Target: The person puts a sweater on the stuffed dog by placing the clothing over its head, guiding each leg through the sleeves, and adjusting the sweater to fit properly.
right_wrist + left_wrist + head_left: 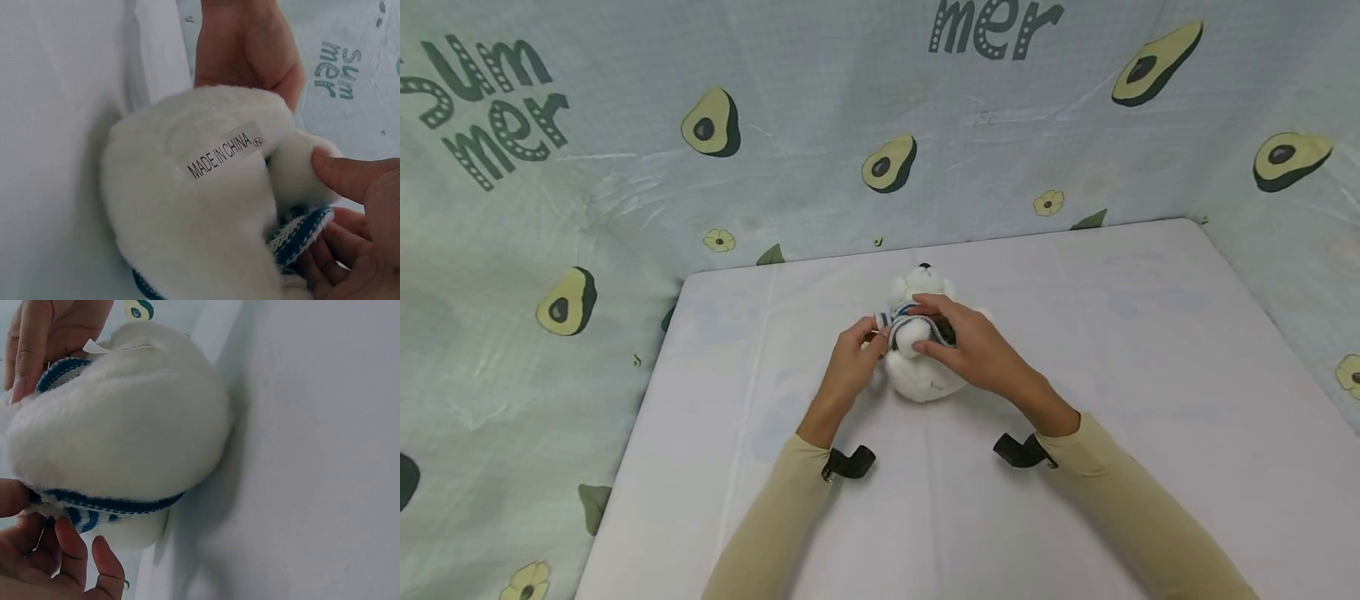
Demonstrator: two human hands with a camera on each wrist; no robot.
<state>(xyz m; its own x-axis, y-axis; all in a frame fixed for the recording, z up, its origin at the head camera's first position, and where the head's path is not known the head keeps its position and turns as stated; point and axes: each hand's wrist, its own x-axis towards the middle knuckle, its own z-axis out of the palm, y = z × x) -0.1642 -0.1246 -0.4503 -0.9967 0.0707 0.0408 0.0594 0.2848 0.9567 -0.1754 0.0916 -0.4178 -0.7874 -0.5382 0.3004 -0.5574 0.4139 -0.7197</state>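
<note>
A white plush bear [917, 379] lies on the table with its black nose toward the far edge. It wears a knitted garment [300, 240] with blue and white stripes. My left hand [852, 358] pinches the garment's edge at the bear's left side in the head view; the left wrist view shows thumb and fingertips on the knit. On the other side, my right hand [976, 343] holds the garment and a round white limb [300, 169], thumb on the limb and fingers by the striped edge. A tag [224, 150] reading "MADE IN CHINA" shows on the bear.
A white-covered table [1120, 350] spreads around the bear. Behind and beside it hangs a pale sheet [805, 108] printed with avocados and lettering. Black curved pieces [853, 462] stick out at both sleeve cuffs, just above the table.
</note>
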